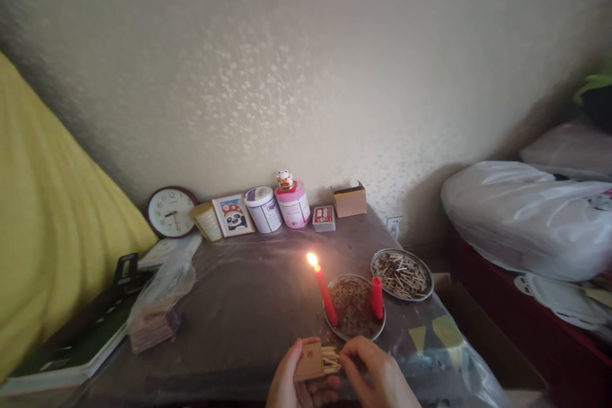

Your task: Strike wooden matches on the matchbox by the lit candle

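A: Left hand (pixel 294 382), at six o'clock on the table (pixel 248 306)?
B: Closed around a small brown matchbox (pixel 310 362), drawer slid out toward three o'clock, matches (pixel 331 360) showing in the open end.

A: Right hand (pixel 375 373)?
B: Just beside the box at its three o'clock side. Fingers curled and pinched at the match tips; touching them, though whether a single match is gripped cannot be told.

A: Surroundings?
B: Lit red candle (pixel 325 293) at twelve o'clock from the hands, tilted, foot resting in a metal dish (pixel 354 307) of dark spent bits. Short red stub (pixel 377 298), unlit, on the same dish's three o'clock edge. Second metal plate (pixel 402 274) of used matches at one o'clock, apart from the first. Bag of stacked boxes (pixel 160 306) at nine o'clock. Clock (pixel 171 211), framed picture (pixel 233 215), two tubs (pixel 280 207), small red box (pixel 324 218) and cardboard box (pixel 350 199) along the wall at twelve.

A: Progress?
B: Judged well under way: one candle burning, many matches spent, box open and full. No match drawn clear or struck yet; stub not lit.
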Motion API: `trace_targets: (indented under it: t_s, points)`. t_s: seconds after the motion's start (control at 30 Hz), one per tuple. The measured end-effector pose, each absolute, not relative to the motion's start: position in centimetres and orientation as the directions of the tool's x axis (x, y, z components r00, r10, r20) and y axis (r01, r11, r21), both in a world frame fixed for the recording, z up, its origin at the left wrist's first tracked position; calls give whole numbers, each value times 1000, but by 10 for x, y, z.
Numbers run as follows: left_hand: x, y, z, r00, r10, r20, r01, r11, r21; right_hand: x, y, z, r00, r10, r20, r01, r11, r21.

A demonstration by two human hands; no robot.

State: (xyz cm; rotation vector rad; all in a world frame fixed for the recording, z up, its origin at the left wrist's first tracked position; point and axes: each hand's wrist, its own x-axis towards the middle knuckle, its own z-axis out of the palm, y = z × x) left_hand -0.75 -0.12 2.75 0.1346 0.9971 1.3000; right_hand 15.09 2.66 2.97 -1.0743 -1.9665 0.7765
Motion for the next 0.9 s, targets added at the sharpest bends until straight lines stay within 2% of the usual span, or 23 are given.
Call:
trace_targets:
  t_s: [0.27,0.5,0.63,0.9]
  points:
    - [-3,-2,41,-110,828,-550,-696,331,637,157,29,41,-314,934,168,430,298,-852]
    - [-4,-1,43,-154,830,-536,-678,306,668,161,31,45,-294,950,103,332,203,-921]
    - [-3,-1,37,-79,836,-543,-686,349,638,157,32,46,-304,950,70,231,144,-962]
    - [-8,0,10,88,861,-500,-707,408,578,154,30,49,-323,946,18,222,94,-970]
